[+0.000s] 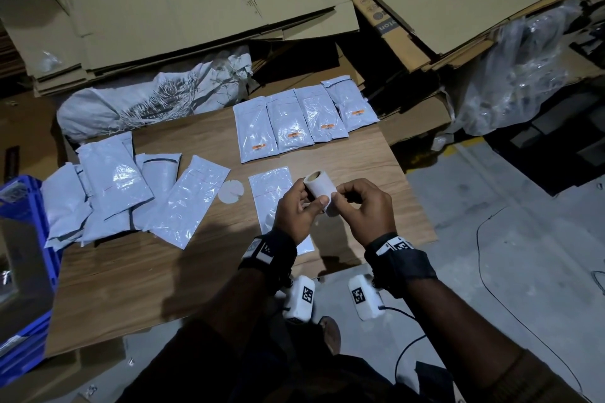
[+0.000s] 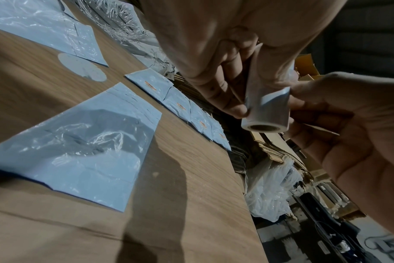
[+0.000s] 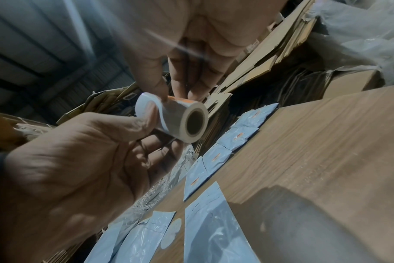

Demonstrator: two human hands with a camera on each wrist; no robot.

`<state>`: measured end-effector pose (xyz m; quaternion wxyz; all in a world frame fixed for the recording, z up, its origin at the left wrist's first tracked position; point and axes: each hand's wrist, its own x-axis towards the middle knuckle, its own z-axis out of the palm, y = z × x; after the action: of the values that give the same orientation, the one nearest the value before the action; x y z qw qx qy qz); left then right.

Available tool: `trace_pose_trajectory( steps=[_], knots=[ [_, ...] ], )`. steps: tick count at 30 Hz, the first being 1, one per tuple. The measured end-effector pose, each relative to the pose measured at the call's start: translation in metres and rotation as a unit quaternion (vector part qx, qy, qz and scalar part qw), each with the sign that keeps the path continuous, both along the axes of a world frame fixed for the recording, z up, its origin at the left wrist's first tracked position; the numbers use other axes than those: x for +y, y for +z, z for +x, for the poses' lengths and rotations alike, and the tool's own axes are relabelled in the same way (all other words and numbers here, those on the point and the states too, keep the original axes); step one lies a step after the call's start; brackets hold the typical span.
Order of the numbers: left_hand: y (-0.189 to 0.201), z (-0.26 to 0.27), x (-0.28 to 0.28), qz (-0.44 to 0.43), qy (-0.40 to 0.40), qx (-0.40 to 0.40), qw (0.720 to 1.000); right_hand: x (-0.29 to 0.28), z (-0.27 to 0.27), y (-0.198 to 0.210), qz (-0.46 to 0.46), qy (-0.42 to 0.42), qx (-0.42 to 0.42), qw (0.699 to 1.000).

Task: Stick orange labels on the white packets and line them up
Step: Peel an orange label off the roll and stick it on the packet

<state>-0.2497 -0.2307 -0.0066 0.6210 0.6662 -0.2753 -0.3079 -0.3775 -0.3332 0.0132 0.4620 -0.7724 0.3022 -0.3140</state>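
Both hands hold a white label roll [image 1: 319, 186] above the wooden board [image 1: 360, 154]. My left hand [image 1: 294, 206] grips the roll [image 2: 268, 113] with its thumb pressed on the side. My right hand [image 1: 357, 203] pinches the orange label [image 3: 178, 98] at the roll's [image 3: 180, 117] loose end. Under the hands lies one white packet [image 1: 268, 193] with no label showing. Several white packets with orange labels [image 1: 291, 127] lie side by side in a row at the board's far edge. A loose pile of unlabelled packets [image 1: 111, 186] covers the left side.
A round white paper disc [image 1: 230, 192] lies between the pile and the single packet. A blue crate [image 1: 23, 239] stands at the left, a grey woven sack [image 1: 147, 101] behind the pile. Flattened cardboard [image 1: 163, 10] and a clear plastic bag [image 1: 510, 75] lie beyond the board.
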Motion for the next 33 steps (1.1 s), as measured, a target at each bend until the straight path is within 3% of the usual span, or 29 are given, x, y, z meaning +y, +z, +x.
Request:
trace_pose_trajectory(
  steps=[21,33],
  knots=[
    [0.002,0.001,0.002,0.010,0.002,-0.003,1.000,-0.002,0.006,0.001,-0.040,0.004,-0.005,0.999],
    [-0.002,0.001,-0.003,0.023,-0.016,0.019,0.999,-0.013,-0.007,-0.002,0.143,-0.088,-0.022,0.986]
  ],
)
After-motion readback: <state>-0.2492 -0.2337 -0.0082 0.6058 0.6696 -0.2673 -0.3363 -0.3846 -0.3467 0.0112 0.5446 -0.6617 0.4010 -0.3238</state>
